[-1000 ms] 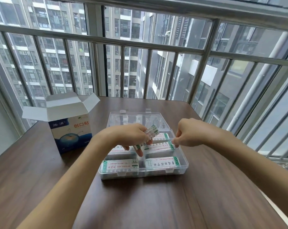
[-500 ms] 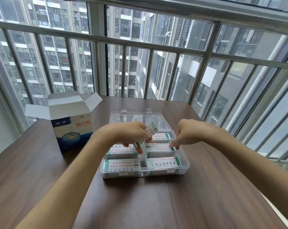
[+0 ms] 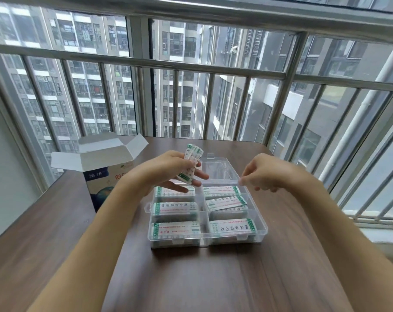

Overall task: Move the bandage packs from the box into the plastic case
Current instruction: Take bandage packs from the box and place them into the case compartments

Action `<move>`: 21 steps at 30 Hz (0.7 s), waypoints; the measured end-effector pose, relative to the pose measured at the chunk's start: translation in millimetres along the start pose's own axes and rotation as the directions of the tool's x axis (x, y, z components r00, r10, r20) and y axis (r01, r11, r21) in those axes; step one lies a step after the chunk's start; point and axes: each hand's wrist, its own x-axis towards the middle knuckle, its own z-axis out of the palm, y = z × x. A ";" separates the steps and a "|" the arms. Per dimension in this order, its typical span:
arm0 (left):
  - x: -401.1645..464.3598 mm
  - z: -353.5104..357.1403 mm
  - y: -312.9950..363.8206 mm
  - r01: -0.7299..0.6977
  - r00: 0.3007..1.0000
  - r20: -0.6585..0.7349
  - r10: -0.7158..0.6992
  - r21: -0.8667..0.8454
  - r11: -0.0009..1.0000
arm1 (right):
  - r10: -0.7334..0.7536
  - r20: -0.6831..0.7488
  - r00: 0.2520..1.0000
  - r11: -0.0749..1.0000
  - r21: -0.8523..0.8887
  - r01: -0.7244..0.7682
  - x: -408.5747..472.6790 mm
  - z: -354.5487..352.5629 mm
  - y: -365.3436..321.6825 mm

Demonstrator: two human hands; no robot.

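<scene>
Head view: left hand (image 3: 168,170) has lifted since half a second ago, grip pinching bandage packs (image 3: 191,163) upright above the plastic case (image 3: 257,224). Right hand (image 3: 265,171) drew back, fingers loosely curled, holding nothing. Box (image 3: 105,176) stands open on bench (image 3: 213,278).

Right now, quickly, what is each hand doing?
Left hand: holding a small stack of white-and-green paper bandage packs.
Right hand: loosely curled, holding nothing visible.
</scene>
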 end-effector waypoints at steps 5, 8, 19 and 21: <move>3.4 1.3 -0.2 -0.006 1.000 -0.013 0.007 0.018 1.000 | -0.233 0.045 0.971 0.971 -0.044 0.235 3.7 8.6 1.4; 5.1 3.2 -0.7 -0.008 1.000 -0.007 0.008 0.036 0.999 | -0.357 0.115 0.927 0.921 -0.119 0.370 5.5 11.7 2.2; 17.8 24.4 2.2 -0.245 0.969 -0.107 0.221 -0.376 0.894 | -0.270 0.058 0.961 0.554 0.826 0.106 -6.8 15.0 -28.1; 15.9 24.7 3.6 -0.271 0.962 -0.149 0.230 -0.395 0.878 | -0.233 -0.061 0.971 0.390 0.908 0.151 -7.7 18.6 -32.4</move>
